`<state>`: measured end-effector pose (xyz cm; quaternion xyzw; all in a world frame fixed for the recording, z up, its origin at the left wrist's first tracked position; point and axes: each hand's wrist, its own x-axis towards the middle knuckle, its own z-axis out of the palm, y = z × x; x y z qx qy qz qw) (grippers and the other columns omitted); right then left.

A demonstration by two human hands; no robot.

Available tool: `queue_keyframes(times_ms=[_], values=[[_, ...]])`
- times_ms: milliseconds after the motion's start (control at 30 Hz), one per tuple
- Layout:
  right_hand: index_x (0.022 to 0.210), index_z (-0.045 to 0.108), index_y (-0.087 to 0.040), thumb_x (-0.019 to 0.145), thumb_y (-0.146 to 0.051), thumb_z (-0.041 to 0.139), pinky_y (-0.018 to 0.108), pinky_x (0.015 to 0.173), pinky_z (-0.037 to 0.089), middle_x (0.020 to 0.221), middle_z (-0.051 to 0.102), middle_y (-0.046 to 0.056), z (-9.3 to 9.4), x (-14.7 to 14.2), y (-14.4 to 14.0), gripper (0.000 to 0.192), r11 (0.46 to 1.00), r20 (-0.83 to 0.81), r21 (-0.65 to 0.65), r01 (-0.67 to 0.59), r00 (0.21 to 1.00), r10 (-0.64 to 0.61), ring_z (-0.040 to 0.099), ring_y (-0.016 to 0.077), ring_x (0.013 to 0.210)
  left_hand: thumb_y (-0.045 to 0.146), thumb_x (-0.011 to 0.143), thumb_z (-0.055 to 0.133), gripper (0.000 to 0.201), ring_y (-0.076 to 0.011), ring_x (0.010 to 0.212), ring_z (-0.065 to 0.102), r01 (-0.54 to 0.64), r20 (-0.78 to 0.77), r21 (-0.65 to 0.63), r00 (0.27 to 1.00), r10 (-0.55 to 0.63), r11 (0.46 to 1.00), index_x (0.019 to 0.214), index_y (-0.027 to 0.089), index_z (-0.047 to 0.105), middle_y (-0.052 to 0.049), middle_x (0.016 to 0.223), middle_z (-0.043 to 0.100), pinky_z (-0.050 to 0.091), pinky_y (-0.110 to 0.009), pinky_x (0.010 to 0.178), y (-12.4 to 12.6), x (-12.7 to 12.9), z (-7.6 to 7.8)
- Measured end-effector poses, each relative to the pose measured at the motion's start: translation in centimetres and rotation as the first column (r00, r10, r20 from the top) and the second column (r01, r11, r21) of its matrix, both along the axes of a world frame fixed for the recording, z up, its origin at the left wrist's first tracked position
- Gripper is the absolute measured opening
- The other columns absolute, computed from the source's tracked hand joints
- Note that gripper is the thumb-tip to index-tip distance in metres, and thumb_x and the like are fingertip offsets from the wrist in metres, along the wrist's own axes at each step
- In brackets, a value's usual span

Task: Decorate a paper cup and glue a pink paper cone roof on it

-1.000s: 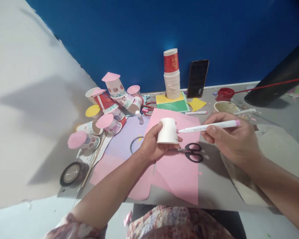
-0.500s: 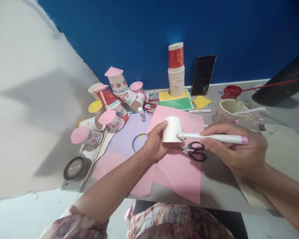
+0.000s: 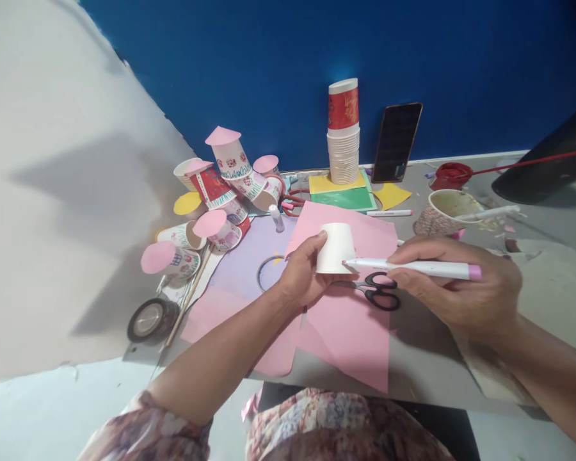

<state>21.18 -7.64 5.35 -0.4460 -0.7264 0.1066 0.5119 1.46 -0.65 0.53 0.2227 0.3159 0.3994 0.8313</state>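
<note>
Currently, left hand point(image 3: 300, 276) grips upturned cup point(image 3: 335, 248), thumb at 12 o'clock. Right hand point(image 3: 454, 288) pinches marker point(image 3: 413, 267), tip touching cup at 3 o'clock.

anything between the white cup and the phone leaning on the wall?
Head view: pink paper, then green sheet and yellow sheet lie between white cup and phone.

A: What stands behind the work surface?
B: A deep blue wall point(image 3: 278, 57) fills the back, evenly lit, with a pale strip along its foot.
A: And to the left?
B: A large off-white sheet point(image 3: 52, 192) slopes across that side, with soft grey shadows on it.
A: The surface itself?
B: A grey table point(image 3: 427, 358), lit from above; a dark slanted shape point(image 3: 547, 160) lies at the far right.
</note>
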Motion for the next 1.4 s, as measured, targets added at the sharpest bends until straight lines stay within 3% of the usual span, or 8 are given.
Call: queue_keyframes(times_ms=[467,667,867,1133,1400], values=[[0.089,0.072,-0.029,0.091,-0.019,0.074,0.018,0.054,0.056,0.079,0.081,-0.005,-0.41,0.23,0.08,0.010,0.999,0.021,0.034,0.021,1.000,-0.022,0.073,0.0119,0.058,0.032,0.098,0.056,0.038,-0.0272,0.081,0.076,0.019,0.014,0.004,1.000,-0.019,1.000,0.125,0.007,0.065,-0.015,0.096,0.077,0.064,-0.045,0.079,-0.12,0.06,-0.24],[0.086,0.074,-0.029,0.089,-0.018,0.074,0.019,0.053,0.057,0.077,0.081,-0.005,-0.34,0.28,0.09,0.012,0.999,0.013,0.026,0.024,1.000,-0.024,0.073,0.0131,0.057,0.034,0.097,0.058,0.041,-0.0285,0.082,0.076,0.044,0.016,0.013,0.999,-0.045,0.999,0.127,0.007,0.064,-0.015,0.097,0.077,0.064,-0.048,0.081,-0.13,-0.06,-0.25],[0.089,0.072,-0.028,0.090,-0.017,0.073,0.018,0.047,0.053,0.075,0.079,-0.005,-0.33,0.20,0.15,0.011,0.999,-0.013,0.000,-0.046,0.999,0.046,0.068,0.0103,0.050,0.033,0.097,0.057,0.040,-0.0275,0.082,0.075,0.010,-0.023,0.007,1.000,-0.010,1.000,0.126,0.007,0.066,-0.015,0.096,0.077,0.065,-0.047,0.079,-0.17,0.04,-0.10],[0.094,0.070,-0.029,0.090,-0.017,0.074,0.018,0.051,0.052,0.075,0.078,-0.006,-0.84,0.66,0.10,0.013,0.994,0.018,-0.003,-0.111,0.994,0.111,0.068,0.0101,0.054,0.036,0.096,0.058,0.039,-0.0279,0.083,0.075,0.029,0.002,0.012,1.000,-0.029,1.000,0.122,0.007,0.067,-0.014,0.095,0.077,0.065,-0.048,0.082,0.07,-0.05,-0.21],[0.090,0.070,-0.028,0.091,-0.016,0.072,0.016,0.050,0.053,0.075,0.078,-0.007,-0.30,0.23,-0.05,0.012,0.999,0.002,0.015,-0.035,0.999,0.035,0.067,0.0086,0.051,0.032,0.100,0.052,0.040,-0.0276,0.083,0.074,-0.001,-0.041,0.000,0.999,0.001,1.000,0.127,0.006,0.065,-0.017,0.097,0.076,0.066,-0.046,0.075,-0.18,0.06,0.22]])
